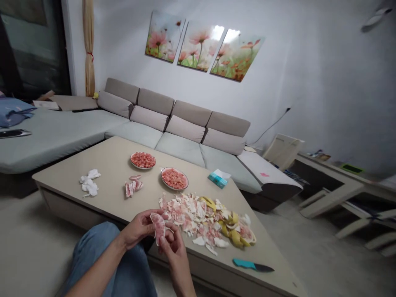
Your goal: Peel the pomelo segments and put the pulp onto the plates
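Observation:
Both of my hands hold one pink pomelo segment (pixel 159 226) just in front of the low table's near edge. My left hand (pixel 140 228) grips it from the left with fingers curled around it. My right hand (pixel 173 244) pinches its lower end from below. Right beside them on the table lies a heap of pink-and-white membrane scraps and yellow peel (pixel 206 220). Farther back stand two plates of peeled pink flesh (pixel 142 160) (pixel 174 178). A few unpeeled segments (pixel 133 186) lie between the plates and me.
A teal-handled knife (pixel 253 266) lies near the beige table's (pixel 108 165) front right edge. Crumpled white tissues (pixel 89 182) sit at the left, a teal tissue pack (pixel 218 178) at the far side. A grey corner sofa (pixel 182 136) runs behind. My jeans-clad knee (pixel 102 251) is below left.

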`<action>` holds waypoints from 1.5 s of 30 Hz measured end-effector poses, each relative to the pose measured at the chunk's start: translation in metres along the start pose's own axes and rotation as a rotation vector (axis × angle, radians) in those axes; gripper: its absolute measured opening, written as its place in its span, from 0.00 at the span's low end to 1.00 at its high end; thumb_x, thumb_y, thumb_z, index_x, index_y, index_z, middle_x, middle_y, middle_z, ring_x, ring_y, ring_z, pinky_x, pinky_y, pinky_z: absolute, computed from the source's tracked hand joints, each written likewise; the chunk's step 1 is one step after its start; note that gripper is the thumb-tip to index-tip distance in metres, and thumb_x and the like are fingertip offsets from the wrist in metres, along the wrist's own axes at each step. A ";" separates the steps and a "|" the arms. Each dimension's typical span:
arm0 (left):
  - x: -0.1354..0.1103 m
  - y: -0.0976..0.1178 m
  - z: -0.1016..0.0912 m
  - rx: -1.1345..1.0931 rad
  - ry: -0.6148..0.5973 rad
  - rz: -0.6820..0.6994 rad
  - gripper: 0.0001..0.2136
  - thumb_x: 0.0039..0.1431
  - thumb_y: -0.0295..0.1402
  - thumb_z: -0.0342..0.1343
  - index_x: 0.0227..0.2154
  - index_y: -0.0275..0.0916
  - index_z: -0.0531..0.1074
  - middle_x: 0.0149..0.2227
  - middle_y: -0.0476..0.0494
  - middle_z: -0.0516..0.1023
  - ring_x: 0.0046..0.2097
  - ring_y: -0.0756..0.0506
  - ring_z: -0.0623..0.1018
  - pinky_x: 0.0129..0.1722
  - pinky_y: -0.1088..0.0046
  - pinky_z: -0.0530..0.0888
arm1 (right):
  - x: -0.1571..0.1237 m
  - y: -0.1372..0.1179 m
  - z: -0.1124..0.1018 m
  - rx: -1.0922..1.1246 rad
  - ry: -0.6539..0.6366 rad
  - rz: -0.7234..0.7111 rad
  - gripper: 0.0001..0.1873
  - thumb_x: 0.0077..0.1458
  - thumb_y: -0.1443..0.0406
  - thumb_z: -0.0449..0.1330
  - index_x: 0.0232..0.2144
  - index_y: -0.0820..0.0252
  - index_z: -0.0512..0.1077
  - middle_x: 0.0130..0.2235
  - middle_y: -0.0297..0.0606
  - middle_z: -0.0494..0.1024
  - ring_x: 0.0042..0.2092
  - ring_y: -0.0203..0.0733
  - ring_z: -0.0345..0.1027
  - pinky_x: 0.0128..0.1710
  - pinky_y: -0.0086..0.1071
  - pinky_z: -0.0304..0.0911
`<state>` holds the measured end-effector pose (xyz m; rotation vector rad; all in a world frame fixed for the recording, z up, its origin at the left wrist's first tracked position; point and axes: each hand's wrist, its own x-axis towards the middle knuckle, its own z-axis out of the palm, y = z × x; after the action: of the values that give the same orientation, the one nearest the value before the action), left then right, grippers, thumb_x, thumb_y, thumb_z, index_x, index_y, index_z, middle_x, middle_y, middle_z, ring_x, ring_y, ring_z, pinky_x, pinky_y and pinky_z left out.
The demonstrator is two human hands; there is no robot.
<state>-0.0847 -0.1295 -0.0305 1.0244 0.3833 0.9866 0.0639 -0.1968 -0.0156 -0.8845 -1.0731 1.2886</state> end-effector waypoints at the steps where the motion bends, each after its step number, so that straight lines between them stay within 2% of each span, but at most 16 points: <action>1: -0.011 0.001 0.005 -0.093 0.028 0.006 0.24 0.52 0.33 0.64 0.53 0.39 0.69 0.54 0.32 0.73 0.53 0.38 0.74 0.51 0.62 0.69 | -0.005 -0.002 0.005 -0.037 -0.011 -0.027 0.18 0.53 0.59 0.65 0.45 0.54 0.69 0.30 0.32 0.75 0.31 0.36 0.67 0.30 0.27 0.62; 6: -0.047 0.006 0.032 -0.294 0.188 0.078 0.22 0.52 0.27 0.64 0.51 0.39 0.71 0.52 0.35 0.75 0.49 0.42 0.76 0.50 0.66 0.71 | -0.027 -0.008 0.014 -0.343 0.051 -0.204 0.14 0.55 0.61 0.63 0.44 0.57 0.73 0.37 0.39 0.78 0.37 0.42 0.72 0.37 0.31 0.68; 9: -0.059 0.010 0.047 -0.300 0.274 0.119 0.16 0.51 0.27 0.65 0.44 0.40 0.75 0.42 0.42 0.79 0.42 0.48 0.78 0.47 0.73 0.72 | -0.039 -0.016 0.015 -0.485 0.071 -0.389 0.09 0.55 0.65 0.62 0.40 0.55 0.76 0.39 0.40 0.78 0.38 0.42 0.73 0.36 0.30 0.69; 12: -0.068 0.016 0.060 -0.251 0.316 0.143 0.15 0.46 0.28 0.69 0.38 0.40 0.75 0.33 0.48 0.78 0.38 0.49 0.78 0.42 0.75 0.73 | -0.050 -0.027 0.017 -0.532 0.065 -0.497 0.08 0.55 0.67 0.62 0.38 0.54 0.77 0.38 0.40 0.78 0.38 0.43 0.72 0.35 0.30 0.69; 15: -0.076 0.024 0.070 -0.138 0.305 0.183 0.13 0.45 0.30 0.69 0.35 0.39 0.74 0.32 0.49 0.77 0.36 0.49 0.77 0.38 0.76 0.73 | -0.061 -0.039 0.019 -0.544 0.045 -0.541 0.10 0.55 0.68 0.61 0.40 0.52 0.78 0.38 0.41 0.77 0.39 0.44 0.72 0.36 0.32 0.69; 20: -0.086 0.031 0.086 0.131 0.204 0.283 0.08 0.49 0.28 0.66 0.32 0.37 0.74 0.32 0.47 0.75 0.35 0.49 0.74 0.38 0.75 0.70 | -0.076 -0.059 0.016 -0.550 0.022 -0.594 0.12 0.56 0.69 0.60 0.43 0.52 0.77 0.39 0.41 0.77 0.39 0.43 0.72 0.36 0.32 0.69; 24: -0.085 0.036 0.094 0.243 0.130 0.276 0.06 0.51 0.27 0.64 0.32 0.38 0.74 0.33 0.47 0.74 0.36 0.48 0.73 0.39 0.73 0.70 | -0.079 -0.079 0.008 -0.651 -0.036 -0.651 0.11 0.57 0.69 0.59 0.41 0.52 0.77 0.36 0.40 0.77 0.36 0.42 0.72 0.36 0.31 0.68; 29: -0.063 0.039 0.086 0.280 0.088 0.218 0.07 0.51 0.29 0.65 0.34 0.36 0.74 0.32 0.46 0.74 0.35 0.48 0.73 0.38 0.72 0.70 | -0.058 -0.093 -0.002 -0.933 -0.075 -0.732 0.11 0.59 0.68 0.57 0.40 0.53 0.77 0.33 0.40 0.79 0.34 0.41 0.72 0.33 0.30 0.64; 35: -0.014 0.020 0.055 0.167 0.082 0.083 0.19 0.49 0.38 0.66 0.43 0.35 0.73 0.26 0.49 0.70 0.26 0.51 0.69 0.28 0.75 0.67 | -0.007 -0.072 -0.014 -1.195 0.004 -0.742 0.10 0.56 0.70 0.56 0.26 0.56 0.75 0.25 0.39 0.75 0.26 0.39 0.67 0.27 0.29 0.56; 40: 0.032 0.001 0.034 -0.019 -0.007 -0.091 0.21 0.52 0.37 0.64 0.48 0.36 0.72 0.32 0.45 0.72 0.30 0.50 0.72 0.30 0.76 0.69 | 0.031 -0.056 -0.030 -1.310 0.084 -0.594 0.07 0.50 0.71 0.56 0.23 0.59 0.72 0.24 0.37 0.73 0.26 0.38 0.65 0.26 0.29 0.54; 42: 0.047 -0.007 0.026 -0.126 -0.049 -0.151 0.21 0.51 0.36 0.65 0.48 0.36 0.73 0.34 0.43 0.73 0.33 0.49 0.73 0.31 0.75 0.70 | 0.044 -0.054 -0.034 -1.272 0.103 -0.507 0.06 0.48 0.72 0.57 0.22 0.59 0.71 0.24 0.35 0.72 0.26 0.37 0.64 0.26 0.28 0.54; 45: 0.060 -0.017 0.014 -0.262 -0.091 -0.209 0.22 0.50 0.36 0.65 0.48 0.36 0.73 0.32 0.43 0.73 0.30 0.50 0.73 0.29 0.76 0.71 | 0.058 -0.054 -0.035 -1.136 0.105 -0.354 0.05 0.46 0.72 0.57 0.21 0.60 0.70 0.23 0.34 0.71 0.25 0.35 0.63 0.26 0.26 0.54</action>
<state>-0.0345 -0.0895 -0.0285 0.7717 0.2712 0.7760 0.1119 -0.1428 0.0322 -1.4610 -1.8002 0.2403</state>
